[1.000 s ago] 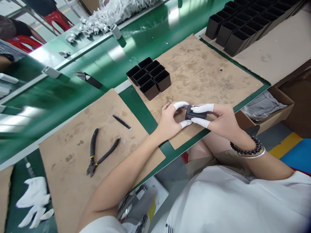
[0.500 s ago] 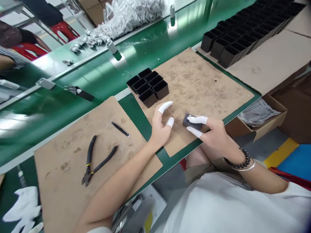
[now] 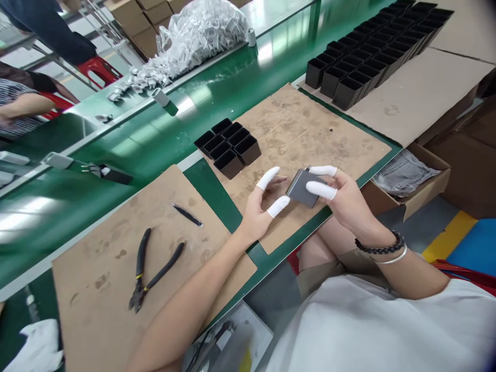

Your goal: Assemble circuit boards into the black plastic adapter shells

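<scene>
Head view: my right grip pinches the dark box, now turned broadside, apparently mid-handling, near the desk's front edge; my left grip is spread.

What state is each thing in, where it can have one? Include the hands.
Dark box: held, off-level
Right hand: gripping that box
Left hand: open, thumb apart from fingers
Black containers: upright, open-topped
Pliers: lying, handles spread
Slim black tool: lying flat
Carton: open

Bright reflections streak the green conveyor, red stools and cartons beyond.
</scene>
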Tool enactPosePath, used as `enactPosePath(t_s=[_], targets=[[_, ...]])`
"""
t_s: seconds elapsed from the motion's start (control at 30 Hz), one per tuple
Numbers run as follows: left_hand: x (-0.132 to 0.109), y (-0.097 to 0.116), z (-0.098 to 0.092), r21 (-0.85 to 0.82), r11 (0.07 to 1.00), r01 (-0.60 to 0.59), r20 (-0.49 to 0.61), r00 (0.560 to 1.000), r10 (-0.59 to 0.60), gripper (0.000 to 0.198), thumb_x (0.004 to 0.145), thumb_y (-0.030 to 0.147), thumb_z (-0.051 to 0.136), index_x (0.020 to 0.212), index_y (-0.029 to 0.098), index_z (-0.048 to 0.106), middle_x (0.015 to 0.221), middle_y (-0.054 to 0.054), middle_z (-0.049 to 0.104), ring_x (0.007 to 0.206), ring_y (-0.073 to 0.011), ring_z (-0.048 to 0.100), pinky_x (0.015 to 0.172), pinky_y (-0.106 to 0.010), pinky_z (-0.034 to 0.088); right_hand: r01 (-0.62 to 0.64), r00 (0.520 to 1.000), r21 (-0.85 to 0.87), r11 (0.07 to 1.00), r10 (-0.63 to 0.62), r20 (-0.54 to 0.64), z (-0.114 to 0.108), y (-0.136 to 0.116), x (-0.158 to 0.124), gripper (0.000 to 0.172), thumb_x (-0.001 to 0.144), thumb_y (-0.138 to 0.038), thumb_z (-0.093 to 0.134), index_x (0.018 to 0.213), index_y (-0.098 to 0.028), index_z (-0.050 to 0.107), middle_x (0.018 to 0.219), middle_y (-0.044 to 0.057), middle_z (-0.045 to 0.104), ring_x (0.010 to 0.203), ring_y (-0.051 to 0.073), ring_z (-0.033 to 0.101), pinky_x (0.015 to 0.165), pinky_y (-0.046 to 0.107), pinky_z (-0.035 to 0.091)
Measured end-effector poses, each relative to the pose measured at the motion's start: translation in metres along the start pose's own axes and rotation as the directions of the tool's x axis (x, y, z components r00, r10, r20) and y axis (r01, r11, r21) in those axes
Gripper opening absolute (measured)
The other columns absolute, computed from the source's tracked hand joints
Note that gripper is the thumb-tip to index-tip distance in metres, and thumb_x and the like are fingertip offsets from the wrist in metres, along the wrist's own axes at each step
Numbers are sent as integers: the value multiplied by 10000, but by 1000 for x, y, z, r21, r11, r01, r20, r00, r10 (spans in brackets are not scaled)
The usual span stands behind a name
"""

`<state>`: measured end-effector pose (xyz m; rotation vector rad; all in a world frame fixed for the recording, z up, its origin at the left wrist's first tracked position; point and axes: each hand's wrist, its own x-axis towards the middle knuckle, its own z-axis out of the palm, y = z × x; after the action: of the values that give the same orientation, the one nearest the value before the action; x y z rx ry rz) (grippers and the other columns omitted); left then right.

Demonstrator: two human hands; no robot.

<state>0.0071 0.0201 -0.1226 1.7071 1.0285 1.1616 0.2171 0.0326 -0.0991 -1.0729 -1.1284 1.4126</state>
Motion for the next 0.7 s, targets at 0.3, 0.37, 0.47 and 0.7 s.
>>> enactPosePath(t_s=[0.3, 0.37, 0.47, 0.7], targets=[[-4, 3, 6, 252, 910, -331, -70, 931, 358, 857, 862, 484, 811, 1578, 281, 386, 1534, -153, 561, 1420, -341, 566, 1209, -496, 458, -537, 843, 487, 688, 414, 344, 25, -20, -11, 241, 993, -377, 606, 1116, -208, 726, 1234, 77, 786, 1252, 224, 713, 1066, 369, 621], [-5, 7, 8, 181, 937, -299, -95, 943, 319, 787, 890, 477, 784, 1556, 271, 418, 1522, -141, 579, 1401, -328, 589, 1195, -469, 477, -563, 825, 476, 675, 430, 367, 29, -23, -16, 259, 996, -397, 594, 1124, -212, 721, 1202, 89, 793, 1229, 249, 724, 1037, 412, 639], [-7, 13, 10, 80, 982, -170, -152, 972, 181, 668, 916, 476, 756, 1483, 233, 501, 1429, -127, 653, 1323, -298, 648, 1140, -425, 529, -604, 794, 437, 667, 454, 404, 31, -24, -20, 290, 1001, -429, 568, 1162, -235, 711, 1202, 89, 793, 1189, 263, 742, 1020, 466, 638], [-5, 19, 10, 56, 994, -90, -154, 983, 97, 694, 881, 560, 750, 1442, 218, 526, 1283, -123, 700, 1181, -286, 693, 1043, -449, 582, -374, 917, 216, 902, 325, 233, 34, -15, -29, 403, 920, -502, 663, 1254, -279, 628, 1202, 70, 780, 940, 241, 789, 841, 405, 662]])
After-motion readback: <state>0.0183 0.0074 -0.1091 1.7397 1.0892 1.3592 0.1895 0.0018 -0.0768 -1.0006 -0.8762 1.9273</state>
